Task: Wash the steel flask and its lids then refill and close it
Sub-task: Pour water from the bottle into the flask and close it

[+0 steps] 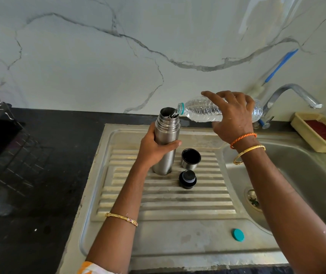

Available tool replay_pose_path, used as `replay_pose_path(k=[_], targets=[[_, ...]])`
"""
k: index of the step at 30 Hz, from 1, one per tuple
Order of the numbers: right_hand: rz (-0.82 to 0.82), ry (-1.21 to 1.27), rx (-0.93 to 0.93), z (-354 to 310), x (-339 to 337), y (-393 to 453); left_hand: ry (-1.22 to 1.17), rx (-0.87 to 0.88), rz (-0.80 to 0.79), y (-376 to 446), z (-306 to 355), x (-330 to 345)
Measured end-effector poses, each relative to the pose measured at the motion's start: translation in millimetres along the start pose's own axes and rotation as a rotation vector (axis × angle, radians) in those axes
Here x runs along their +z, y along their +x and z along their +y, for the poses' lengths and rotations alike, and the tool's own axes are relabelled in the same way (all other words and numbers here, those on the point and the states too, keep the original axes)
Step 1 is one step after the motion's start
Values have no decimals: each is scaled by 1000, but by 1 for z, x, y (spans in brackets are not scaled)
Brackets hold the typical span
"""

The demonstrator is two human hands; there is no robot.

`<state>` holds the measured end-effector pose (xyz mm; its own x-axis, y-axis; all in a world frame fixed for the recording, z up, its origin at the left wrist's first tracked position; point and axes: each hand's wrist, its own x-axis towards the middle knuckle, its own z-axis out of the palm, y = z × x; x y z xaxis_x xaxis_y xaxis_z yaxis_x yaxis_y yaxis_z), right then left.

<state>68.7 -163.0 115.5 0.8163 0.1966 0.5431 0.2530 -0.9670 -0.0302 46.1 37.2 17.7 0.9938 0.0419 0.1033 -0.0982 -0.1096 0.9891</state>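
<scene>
While the left hand (154, 149) grips the slick, probably wet steel flask (166, 139) mid-frame, the right hand (233, 117) clasps the thin, crushable bottle (201, 111).

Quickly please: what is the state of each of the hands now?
Left hand: grips the tall steel flask standing upright on the draining board.
Right hand: holds the clear plastic water bottle, tilted over the flask's open mouth.

Steel-grey flask (166, 143), black inner lid (187, 179), clear bottle (203, 111) with teal neck ring, teal cap (237, 235) lower right, ribbed steel drainboard (158, 200), white grey-veined marble wall (118, 56), black counter (39, 194) at left.
</scene>
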Motion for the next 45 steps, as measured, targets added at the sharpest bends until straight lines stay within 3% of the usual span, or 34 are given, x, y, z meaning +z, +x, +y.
replay_pose_path(k=[45], targets=[[-10, -15, -13, -1, -4, 3, -10, -9, 3, 0, 0, 1]])
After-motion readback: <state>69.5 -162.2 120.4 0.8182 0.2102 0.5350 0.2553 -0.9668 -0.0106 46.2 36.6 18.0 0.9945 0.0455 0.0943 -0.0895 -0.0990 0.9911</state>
